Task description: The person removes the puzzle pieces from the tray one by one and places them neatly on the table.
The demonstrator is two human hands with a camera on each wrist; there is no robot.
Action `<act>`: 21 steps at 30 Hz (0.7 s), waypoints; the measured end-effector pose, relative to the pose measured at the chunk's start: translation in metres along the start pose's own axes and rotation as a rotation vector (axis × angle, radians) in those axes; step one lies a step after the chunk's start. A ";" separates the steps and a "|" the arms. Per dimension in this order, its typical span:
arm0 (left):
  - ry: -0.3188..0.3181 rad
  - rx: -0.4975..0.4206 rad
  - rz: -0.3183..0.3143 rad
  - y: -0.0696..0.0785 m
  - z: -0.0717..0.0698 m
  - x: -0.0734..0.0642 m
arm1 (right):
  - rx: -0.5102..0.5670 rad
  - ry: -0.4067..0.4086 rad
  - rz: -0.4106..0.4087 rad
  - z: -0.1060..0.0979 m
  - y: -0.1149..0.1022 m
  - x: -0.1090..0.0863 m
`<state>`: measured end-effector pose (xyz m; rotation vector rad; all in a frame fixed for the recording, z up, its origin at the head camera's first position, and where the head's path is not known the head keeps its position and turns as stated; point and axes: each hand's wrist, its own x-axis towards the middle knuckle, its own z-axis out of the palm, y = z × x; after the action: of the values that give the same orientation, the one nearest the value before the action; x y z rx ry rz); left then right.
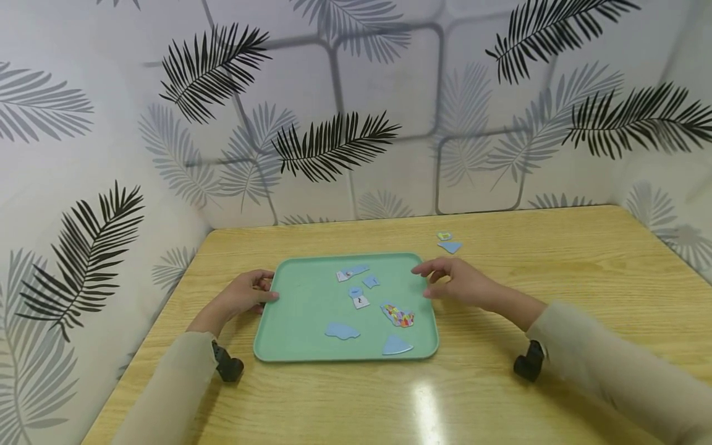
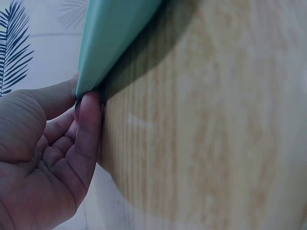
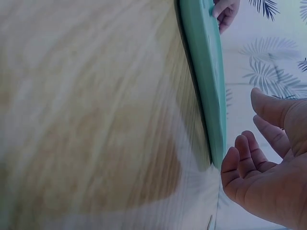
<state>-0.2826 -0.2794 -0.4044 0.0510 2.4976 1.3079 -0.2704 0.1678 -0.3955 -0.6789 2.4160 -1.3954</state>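
Observation:
A mint-green tray (image 1: 300, 309) lies flat on the wooden table (image 1: 500, 383), with several puzzle pieces on it: a colourful one (image 1: 397, 315) and blue ones (image 1: 342, 331). My left hand (image 1: 253, 290) pinches the tray's left rim. In the left wrist view the thumb and a finger of this hand (image 2: 80, 93) clamp the tray edge (image 2: 110, 33). My right hand (image 1: 456, 281) hovers beside the tray's right rim with its fingers loosely curled. In the right wrist view the right hand (image 3: 247, 124) holds nothing and stays just clear of the tray edge (image 3: 204, 72).
Two more puzzle pieces, a blue one (image 1: 449, 246) and a small greenish one (image 1: 443, 235), lie on the table behind the tray's far right corner. Leaf-patterned walls (image 1: 356, 123) close in the table at the back and both sides.

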 end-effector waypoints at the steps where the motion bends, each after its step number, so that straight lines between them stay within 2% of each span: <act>1: 0.001 0.001 0.000 0.000 0.000 0.000 | -0.001 -0.003 0.003 0.002 -0.001 0.000; 7: 0.001 0.006 -0.002 0.000 0.000 0.000 | -0.015 -0.018 0.002 0.012 -0.004 -0.003; 16: 0.003 0.004 0.003 -0.003 0.000 0.002 | -0.023 -0.052 -0.041 0.023 -0.009 -0.007; 21: 0.005 0.004 -0.001 -0.003 0.000 0.002 | -0.054 -0.063 -0.023 0.029 -0.010 -0.007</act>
<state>-0.2841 -0.2808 -0.4077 0.0476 2.5041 1.3039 -0.2483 0.1457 -0.4017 -0.7543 2.4124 -1.3017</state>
